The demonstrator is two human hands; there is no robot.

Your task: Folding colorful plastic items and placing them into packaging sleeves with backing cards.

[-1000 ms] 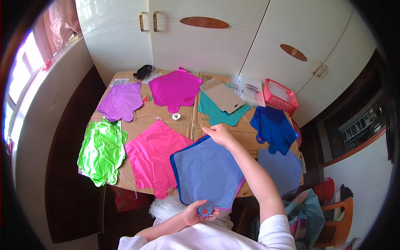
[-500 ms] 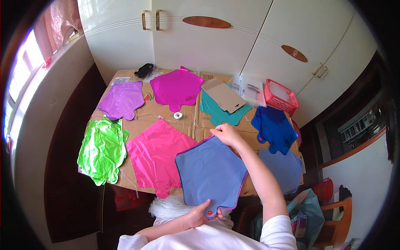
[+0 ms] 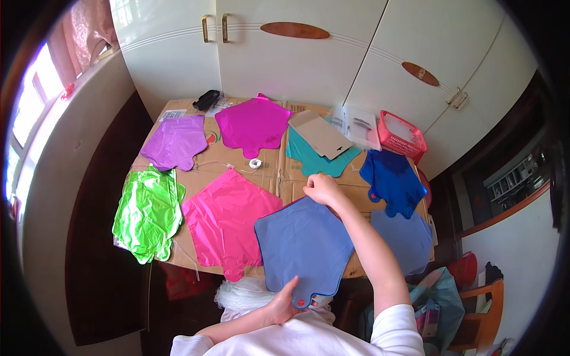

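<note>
Shifted slightly right since the earlier frames: the grey-blue pentagonal foil sheet (image 3: 306,246), at lower centre of the frame. The pink-violet margin previously exposed along its lower right edge is out of sight. Left hand (image 3: 282,305), bottom centre: thumb laid on the sheet's face, fingers underneath, gripping its lower edge beside the rounded tab (image 3: 301,303). Right hand (image 3: 322,189), centre of the frame: fingers curled closed, pinching the sheet's top corner; fingertips partly hidden. Pink foil sheet (image 3: 228,222), left of centre: right side partly overlapped by the grey-blue sheet. Crinkled green foil (image 3: 148,216), left side, and teal foil sheet (image 3: 309,159), upper centre, under a beige card (image 3: 320,135): all resting on flattened cardboard (image 3: 205,164).
</note>
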